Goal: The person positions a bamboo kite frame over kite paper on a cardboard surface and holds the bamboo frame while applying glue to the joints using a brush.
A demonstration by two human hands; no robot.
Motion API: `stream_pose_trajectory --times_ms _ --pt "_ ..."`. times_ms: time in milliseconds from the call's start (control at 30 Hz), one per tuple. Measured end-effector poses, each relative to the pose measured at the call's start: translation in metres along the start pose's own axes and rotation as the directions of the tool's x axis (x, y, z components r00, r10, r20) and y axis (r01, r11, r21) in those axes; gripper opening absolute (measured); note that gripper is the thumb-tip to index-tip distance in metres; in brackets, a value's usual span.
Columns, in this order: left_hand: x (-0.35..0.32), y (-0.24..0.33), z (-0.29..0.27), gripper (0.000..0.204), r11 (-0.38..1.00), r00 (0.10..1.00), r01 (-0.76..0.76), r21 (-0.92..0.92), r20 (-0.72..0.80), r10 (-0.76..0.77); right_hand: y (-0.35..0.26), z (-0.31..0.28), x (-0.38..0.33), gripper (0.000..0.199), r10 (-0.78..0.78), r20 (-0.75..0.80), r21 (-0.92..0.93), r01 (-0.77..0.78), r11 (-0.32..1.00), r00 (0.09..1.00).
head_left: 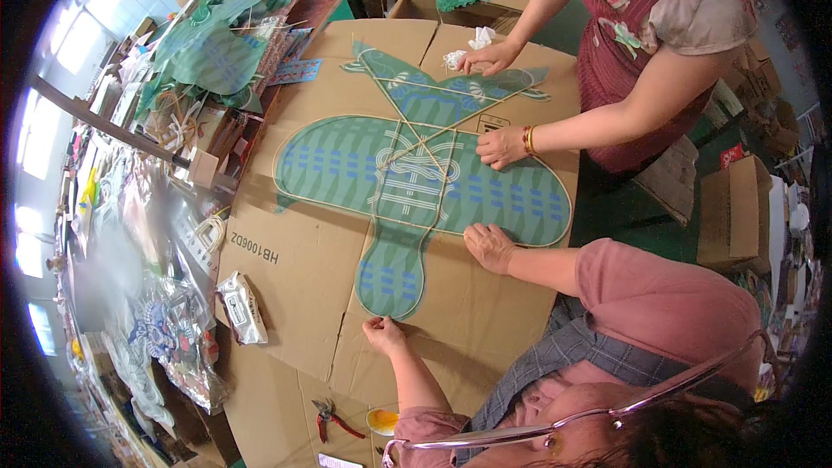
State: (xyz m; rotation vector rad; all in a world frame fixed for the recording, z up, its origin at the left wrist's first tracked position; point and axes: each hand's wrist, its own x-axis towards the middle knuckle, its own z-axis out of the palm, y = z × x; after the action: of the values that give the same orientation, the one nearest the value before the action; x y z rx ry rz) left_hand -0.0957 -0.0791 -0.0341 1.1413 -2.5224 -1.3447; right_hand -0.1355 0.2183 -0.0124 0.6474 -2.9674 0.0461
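Observation:
A green swallow-shaped kite [334, 165] with blue dashes and white line patterns lies on cardboard, its thin rods curving along the edges and crossing in the middle. At the rounded near end, my left hand [386, 335] pinches the rim between thumb and fingers. My right hand [491, 249] has its fingers bent over the near edge of the right wing; their tips are partly hidden. Across from me, a co-worker's hand [503, 147] presses on the right wing. The co-worker's other hand [490, 58] is by the far points, beside a white bundle of string [468, 48].
On the cardboard-covered table [295, 295] lie a white packet [242, 308], red-handled pliers [334, 420] and a round container with something yellow [382, 420]. More green kite pieces [217, 52] are heaped at far left. Plastic bags [178, 347] crowd the left side; a cardboard box [735, 212] stands right.

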Motion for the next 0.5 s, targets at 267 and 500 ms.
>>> stream_pose_trajectory --times_ms 267,500 --pt "0.005 -0.005 0.004 0.019 1.0 1.0 -0.017 -0.016 0.006 0.017 -0.001 -0.001 -0.001 0.018 0.008 -0.034 -0.047 -0.01 0.999 0.999" --pt "0.005 -0.006 0.001 0.019 0.999 0.999 -0.031 -0.031 0.027 0.032 0.001 0.0 0.001 0.022 -0.013 0.072 -0.042 0.016 0.999 0.997"
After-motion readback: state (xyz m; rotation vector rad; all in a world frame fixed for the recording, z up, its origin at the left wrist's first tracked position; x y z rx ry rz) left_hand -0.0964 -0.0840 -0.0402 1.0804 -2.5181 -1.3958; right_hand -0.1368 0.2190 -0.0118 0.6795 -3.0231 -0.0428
